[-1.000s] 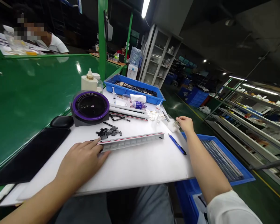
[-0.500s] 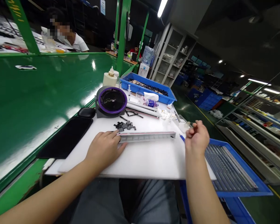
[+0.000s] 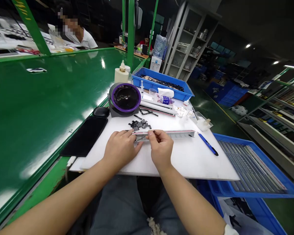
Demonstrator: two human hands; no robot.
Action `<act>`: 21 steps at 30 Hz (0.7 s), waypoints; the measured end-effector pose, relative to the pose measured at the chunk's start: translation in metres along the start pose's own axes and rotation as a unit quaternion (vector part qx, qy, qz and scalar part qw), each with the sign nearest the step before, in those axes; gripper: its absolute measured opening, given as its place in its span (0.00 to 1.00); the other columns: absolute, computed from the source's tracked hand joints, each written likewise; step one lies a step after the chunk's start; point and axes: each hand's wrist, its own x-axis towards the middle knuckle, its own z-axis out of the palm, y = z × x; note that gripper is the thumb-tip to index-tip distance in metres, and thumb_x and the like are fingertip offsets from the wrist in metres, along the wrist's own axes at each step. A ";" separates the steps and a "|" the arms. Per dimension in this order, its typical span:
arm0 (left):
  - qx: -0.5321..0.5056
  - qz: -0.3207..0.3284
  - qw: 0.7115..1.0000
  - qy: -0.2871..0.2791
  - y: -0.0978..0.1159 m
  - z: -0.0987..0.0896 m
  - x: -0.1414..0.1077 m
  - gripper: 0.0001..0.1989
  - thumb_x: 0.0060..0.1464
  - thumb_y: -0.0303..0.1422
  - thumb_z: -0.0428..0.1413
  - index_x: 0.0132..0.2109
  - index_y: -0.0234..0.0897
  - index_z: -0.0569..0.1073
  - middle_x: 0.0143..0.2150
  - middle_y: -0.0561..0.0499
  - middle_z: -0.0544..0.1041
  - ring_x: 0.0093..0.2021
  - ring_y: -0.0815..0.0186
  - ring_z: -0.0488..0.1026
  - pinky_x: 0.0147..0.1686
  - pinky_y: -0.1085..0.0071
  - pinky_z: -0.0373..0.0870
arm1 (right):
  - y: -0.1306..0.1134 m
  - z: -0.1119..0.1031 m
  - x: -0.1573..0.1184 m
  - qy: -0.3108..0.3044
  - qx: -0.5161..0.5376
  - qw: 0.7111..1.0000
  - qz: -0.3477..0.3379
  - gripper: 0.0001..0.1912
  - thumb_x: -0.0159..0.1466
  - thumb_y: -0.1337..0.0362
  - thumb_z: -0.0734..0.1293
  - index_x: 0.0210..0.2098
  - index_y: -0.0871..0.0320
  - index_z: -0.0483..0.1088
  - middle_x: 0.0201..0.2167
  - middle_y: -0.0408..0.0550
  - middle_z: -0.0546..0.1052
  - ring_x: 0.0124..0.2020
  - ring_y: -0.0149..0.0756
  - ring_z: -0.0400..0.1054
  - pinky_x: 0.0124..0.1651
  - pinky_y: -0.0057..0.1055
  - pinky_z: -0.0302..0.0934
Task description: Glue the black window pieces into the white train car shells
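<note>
My left hand [image 3: 120, 147] is closed on the left end of a long white trough-like shell [image 3: 180, 133] with a red and dark stripe along its upper edge. The shell lies across the white work board [image 3: 186, 163], its hollow side facing me. Pinched in my right hand [image 3: 161, 148] is a thin dark stick [image 3: 141, 138], its tip reaching into the shell beside my left thumb. What the tip touches is too small to make out. Just behind the shell is a heap of small black flat pieces [image 3: 139, 124]. A blue pen [image 3: 208, 144] lies on the right.
A round purple-rimmed fan-like device [image 3: 126, 98] stands behind the pieces, near a black phone-like slab [image 3: 84, 137]. Further back are a blue bin [image 3: 188, 93], tissue pack [image 3: 165, 99] and glue bottle [image 3: 121, 75]. A small clear dish [image 3: 204, 122] and a blue tray of strips [image 3: 257, 143] are rightward.
My right hand has come left from above the clear dish to the shell, bringing the thin stick inside it. My left hand keeps its hold. The view has shifted slightly.
</note>
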 end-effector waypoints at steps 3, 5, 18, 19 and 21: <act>0.012 0.001 1.000 0.007 0.000 0.000 0.000 0.18 0.60 0.42 0.51 0.37 0.33 0.80 0.49 0.39 0.80 0.43 0.49 0.78 0.42 0.54 0.70 | 0.003 0.002 0.001 -0.014 -0.013 1.000 0.001 0.11 0.60 0.54 0.70 0.32 0.56 0.75 0.27 0.45 0.78 0.28 0.35 0.70 0.31 0.31 0.65; 0.016 0.002 1.000 0.008 0.000 0.000 0.000 0.18 0.60 0.42 0.51 0.37 0.34 0.80 0.49 0.39 0.80 0.43 0.50 0.78 0.42 0.55 0.70 | -0.002 0.001 0.001 -0.009 -0.016 1.000 -0.007 0.11 0.60 0.54 0.70 0.31 0.56 0.75 0.27 0.45 0.78 0.27 0.35 0.69 0.30 0.31 0.64; 0.015 0.008 1.000 0.007 -0.003 0.004 0.001 0.19 0.60 0.43 0.51 0.35 0.33 0.80 0.48 0.38 0.81 0.45 0.49 0.78 0.46 0.54 0.71 | -0.079 -0.150 0.081 0.225 -0.163 0.904 -0.324 0.10 0.55 0.57 0.74 0.28 0.57 0.74 0.20 0.40 0.67 0.22 0.30 0.60 0.28 0.31 0.56; 0.016 0.012 1.000 0.010 -0.004 0.004 0.001 0.20 0.60 0.43 0.51 0.36 0.33 0.80 0.48 0.37 0.81 0.45 0.49 0.78 0.46 0.54 0.71 | -0.075 -0.171 0.101 0.235 -0.196 0.904 -0.298 0.12 0.53 0.55 0.74 0.27 0.58 0.74 0.19 0.39 0.65 0.22 0.29 0.58 0.27 0.31 0.56; 0.021 0.021 0.999 0.017 -0.007 0.006 0.001 0.20 0.60 0.44 0.51 0.36 0.33 0.80 0.47 0.37 0.81 0.45 0.48 0.78 0.45 0.54 0.72 | -0.066 -0.212 0.137 0.252 -0.219 0.919 -0.208 0.16 0.52 0.51 0.73 0.28 0.59 0.73 0.18 0.37 0.63 0.20 0.28 0.55 0.25 0.30 0.54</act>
